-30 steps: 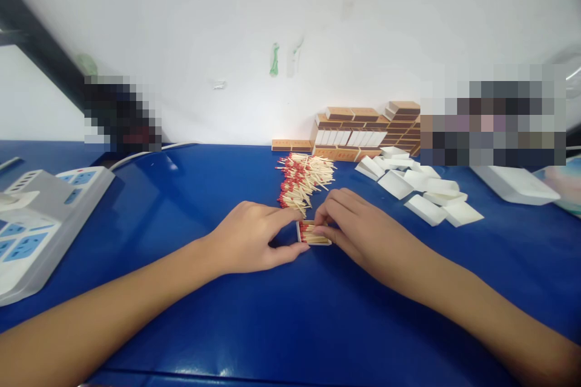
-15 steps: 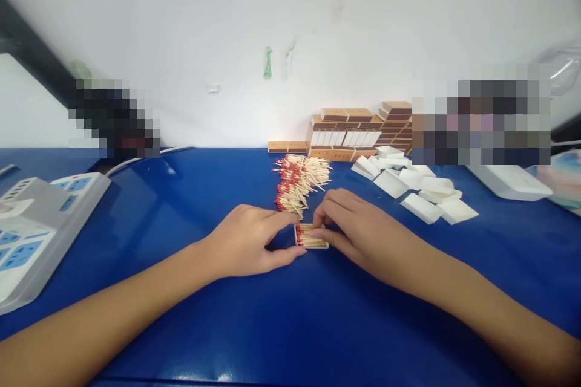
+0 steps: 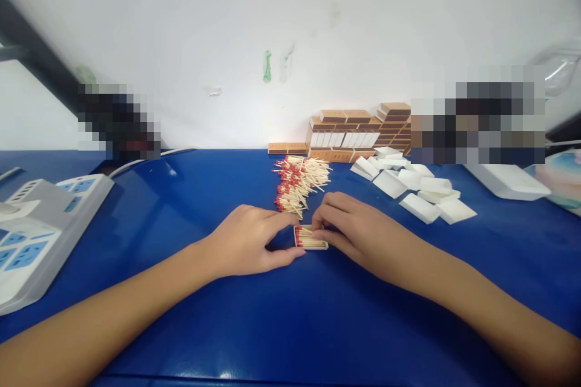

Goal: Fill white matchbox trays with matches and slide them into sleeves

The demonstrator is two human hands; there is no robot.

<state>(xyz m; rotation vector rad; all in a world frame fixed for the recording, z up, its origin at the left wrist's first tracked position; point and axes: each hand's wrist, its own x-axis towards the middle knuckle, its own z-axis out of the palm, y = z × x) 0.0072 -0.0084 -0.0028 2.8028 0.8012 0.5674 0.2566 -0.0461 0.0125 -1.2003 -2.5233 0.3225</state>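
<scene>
A small white tray (image 3: 325, 247) of red-tipped matches (image 3: 305, 239) lies on the blue table between my hands. My left hand (image 3: 254, 239) grips the tray's left end, thumb at the near edge and fingers at the far edge. Over the tray's right part is my right hand (image 3: 349, 224), its thumb and fingertips pinched together at the matches; whether a match is between them is too small to tell. Just beyond the tray, a loose heap of matches (image 3: 302, 181) spreads on the table.
Brown matchboxes (image 3: 345, 139) are stacked against the wall. Several white trays (image 3: 420, 208) lie scattered at the right, near a white block-like object (image 3: 512, 181). A white power strip (image 3: 86, 217) is at the left on the blue table (image 3: 227, 326).
My right fingertips have shifted very slightly over the tray, and the matches in it look straighter. My left hand keeps its place. The camera view has moved a little.
</scene>
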